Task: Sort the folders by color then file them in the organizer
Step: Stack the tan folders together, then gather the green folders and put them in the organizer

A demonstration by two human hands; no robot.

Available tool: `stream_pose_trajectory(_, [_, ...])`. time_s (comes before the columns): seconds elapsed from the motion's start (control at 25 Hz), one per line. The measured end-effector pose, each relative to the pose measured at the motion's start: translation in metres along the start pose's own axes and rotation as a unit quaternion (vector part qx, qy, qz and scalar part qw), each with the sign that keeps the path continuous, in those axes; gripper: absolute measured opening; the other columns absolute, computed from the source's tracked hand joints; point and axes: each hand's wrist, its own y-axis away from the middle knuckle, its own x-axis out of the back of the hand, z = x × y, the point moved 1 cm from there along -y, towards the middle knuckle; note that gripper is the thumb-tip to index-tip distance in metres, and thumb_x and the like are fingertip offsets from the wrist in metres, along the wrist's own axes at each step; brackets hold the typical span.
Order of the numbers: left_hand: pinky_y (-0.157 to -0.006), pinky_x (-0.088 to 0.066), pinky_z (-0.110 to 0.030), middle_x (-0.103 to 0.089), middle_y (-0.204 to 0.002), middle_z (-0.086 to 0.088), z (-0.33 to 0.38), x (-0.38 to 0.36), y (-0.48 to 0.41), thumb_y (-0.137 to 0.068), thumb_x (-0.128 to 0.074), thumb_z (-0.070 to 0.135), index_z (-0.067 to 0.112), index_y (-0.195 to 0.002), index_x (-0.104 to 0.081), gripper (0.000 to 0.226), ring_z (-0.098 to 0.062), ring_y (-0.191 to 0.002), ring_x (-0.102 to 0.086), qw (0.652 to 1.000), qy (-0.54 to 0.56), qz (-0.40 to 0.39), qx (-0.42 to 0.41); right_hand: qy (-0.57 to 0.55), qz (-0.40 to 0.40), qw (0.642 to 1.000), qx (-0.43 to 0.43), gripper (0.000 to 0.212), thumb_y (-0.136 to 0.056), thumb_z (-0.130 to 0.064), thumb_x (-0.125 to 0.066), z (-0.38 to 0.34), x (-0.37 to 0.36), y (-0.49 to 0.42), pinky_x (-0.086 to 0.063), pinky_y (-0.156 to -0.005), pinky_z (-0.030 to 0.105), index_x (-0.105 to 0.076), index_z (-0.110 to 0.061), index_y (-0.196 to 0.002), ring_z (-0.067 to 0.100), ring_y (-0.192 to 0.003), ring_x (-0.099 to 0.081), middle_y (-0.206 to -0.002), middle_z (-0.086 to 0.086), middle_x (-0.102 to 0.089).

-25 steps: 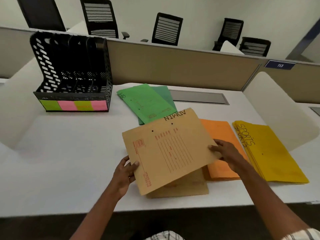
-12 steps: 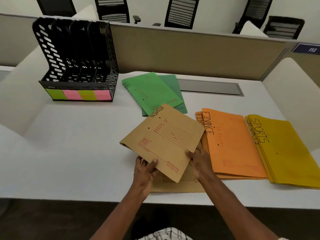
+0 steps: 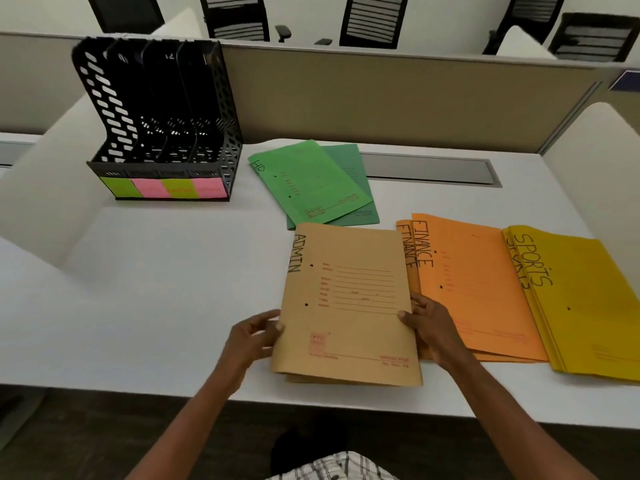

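A tan folder marked ADMIN (image 3: 349, 299) lies squared on another tan folder near the desk's front edge. My left hand (image 3: 254, 336) grips its left edge and my right hand (image 3: 427, 323) grips its right edge. Two green folders, the top one marked HR (image 3: 311, 183), lie behind it. Orange FINANCE folders (image 3: 474, 282) and yellow SPORTS folders (image 3: 581, 299) lie in stacks to the right. The black mesh organizer (image 3: 156, 123) stands at the back left, its slots holding nothing, with green and pink labels on its front.
The white desk (image 3: 149, 289) is bounded by a tan partition (image 3: 381, 95) at the back and white curved dividers at both sides. A grey cable tray (image 3: 429, 169) runs behind the green folders. Office chairs stand beyond the partition.
The ADMIN folder was held tilted above the desk; both hands turned it upright and lowered it onto the other tan folder. My hands slid to its side edges.
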Motion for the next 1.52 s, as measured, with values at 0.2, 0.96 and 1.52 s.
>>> stream_pose_trajectory(0.2, [-0.078, -0.065, -0.036, -0.074, -0.108, 0.001, -0.026, -0.03, 0.01, -0.089, -0.078, 0.034, 0.034, -0.125, -0.067, 0.038, -0.016, -0.092, -0.074, 0.986, -0.152, 0.042, -0.047, 0.338, 0.077, 0.935, 0.071, 0.077, -0.093, -0.01, -0.067, 0.025, -0.013, 0.007, -0.026, -0.123, 0.042, -0.025, -0.018, -0.157, 0.028, -0.15, -0.027, -0.163, 0.011, -0.027])
stream_pose_trajectory(0.96, [-0.076, -0.052, -0.017, -0.047, -0.148, 0.003, 0.021, -0.03, -0.048, -0.087, -0.071, 0.055, 0.027, -0.152, -0.041, 0.077, -0.01, -0.104, -0.062, 0.949, -0.299, 0.022, -0.097, 0.561, 0.001, 0.807, 0.185, 0.066, -0.097, -0.063, -0.041, 0.008, -0.081, -0.039, -0.022, -0.12, 0.049, -0.03, -0.03, -0.154, 0.024, -0.153, -0.016, -0.168, 0.0, -0.011])
stream_pose_trajectory(1.52, [-0.099, -0.055, -0.052, -0.065, -0.129, -0.015, 0.165, -0.015, -0.26, -0.091, -0.071, 0.049, 0.006, -0.144, -0.046, 0.072, -0.033, -0.117, -0.065, 0.99, -0.137, 0.03, -0.03, 0.579, -0.042, 0.804, 0.132, 0.052, -0.102, -0.041, -0.05, -0.1, -0.181, -0.219, -0.046, -0.103, 0.045, -0.047, -0.014, -0.146, 0.036, -0.126, -0.055, -0.141, 0.016, -0.057])
